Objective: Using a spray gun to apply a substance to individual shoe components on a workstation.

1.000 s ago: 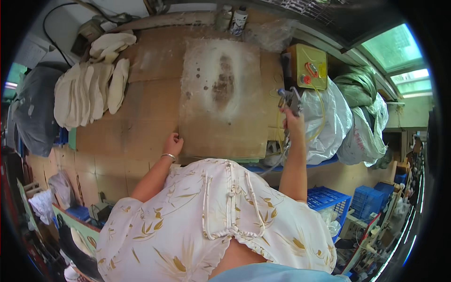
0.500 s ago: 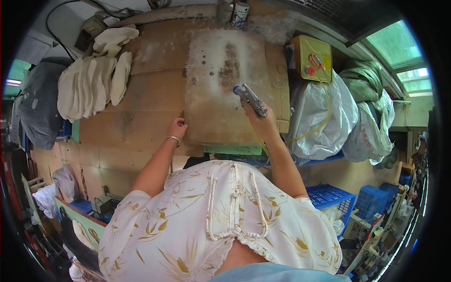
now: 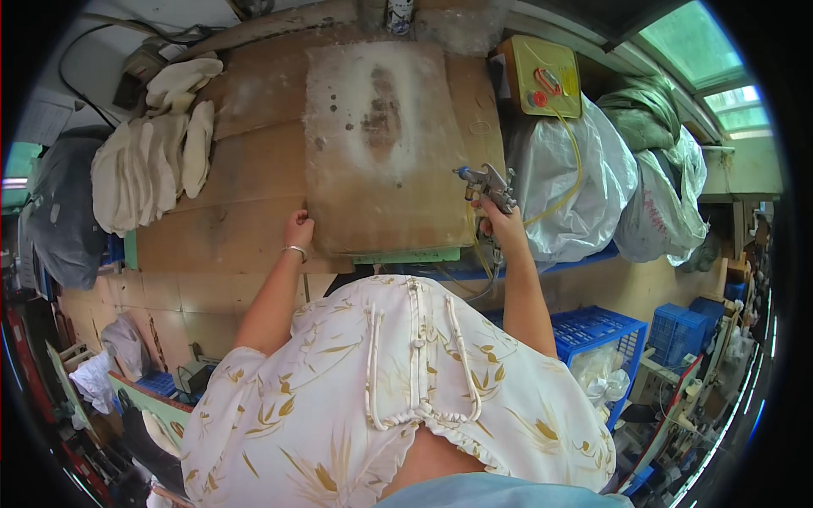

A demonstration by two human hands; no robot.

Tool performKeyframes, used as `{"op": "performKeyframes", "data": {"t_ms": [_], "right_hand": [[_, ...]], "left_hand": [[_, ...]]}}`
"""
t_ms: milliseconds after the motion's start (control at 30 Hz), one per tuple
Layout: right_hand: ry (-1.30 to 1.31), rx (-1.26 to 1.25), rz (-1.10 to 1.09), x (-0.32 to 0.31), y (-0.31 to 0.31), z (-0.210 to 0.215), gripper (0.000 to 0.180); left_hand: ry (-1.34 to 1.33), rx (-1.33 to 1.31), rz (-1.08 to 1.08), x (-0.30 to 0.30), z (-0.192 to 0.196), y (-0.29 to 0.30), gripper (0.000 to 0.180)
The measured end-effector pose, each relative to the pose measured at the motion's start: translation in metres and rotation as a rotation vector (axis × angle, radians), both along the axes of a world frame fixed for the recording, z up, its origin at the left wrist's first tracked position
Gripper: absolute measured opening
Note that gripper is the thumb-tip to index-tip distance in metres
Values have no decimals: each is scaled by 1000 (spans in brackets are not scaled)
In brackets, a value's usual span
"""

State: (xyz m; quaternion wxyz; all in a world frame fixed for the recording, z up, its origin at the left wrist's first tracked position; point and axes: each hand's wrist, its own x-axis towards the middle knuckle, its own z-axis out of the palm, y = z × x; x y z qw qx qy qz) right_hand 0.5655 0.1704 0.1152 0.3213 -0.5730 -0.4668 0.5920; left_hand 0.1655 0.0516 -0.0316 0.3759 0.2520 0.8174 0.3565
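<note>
A metal spray gun [image 3: 489,188] is in my right hand [image 3: 501,224], whose fingers wrap round its handle. The gun's blue-tipped nozzle points left, over the right edge of the stained cardboard sheet [image 3: 347,203]. A thin yellow hose [image 3: 579,157] runs from near that hand up to a yellow can. Fingers curled, my left hand [image 3: 298,230] rests by the sheet's lower left edge; what is inside its grip, if anything, is hidden. White powdery residue surrounds a dark, elongated stain [image 3: 381,118] on the sheet.
Pale, sole-shaped pads [image 3: 144,169] lie in a row at the left of the table. The yellow can [image 3: 542,74] stands at the right, beside clear plastic bags [image 3: 567,195]. A blue crate [image 3: 597,330] is below the table's right side. A bottle [image 3: 400,15] stands at the back.
My right hand has drawn the spray gun back to the right, from above the sheet to its right edge. The left hand stays beside the sheet. The whole view has shifted slightly.
</note>
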Motion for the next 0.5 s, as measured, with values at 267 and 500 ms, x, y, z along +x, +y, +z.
{"op": "performKeyframes", "data": {"t_ms": [267,500], "right_hand": [[3,-43,47,8,-11,-22,21],[-38,-32,72,7,-14,-18,23]], "left_hand": [[-192,4,32,-3,4,12,43],[-132,74,159,-7,-15,-25,44]]}}
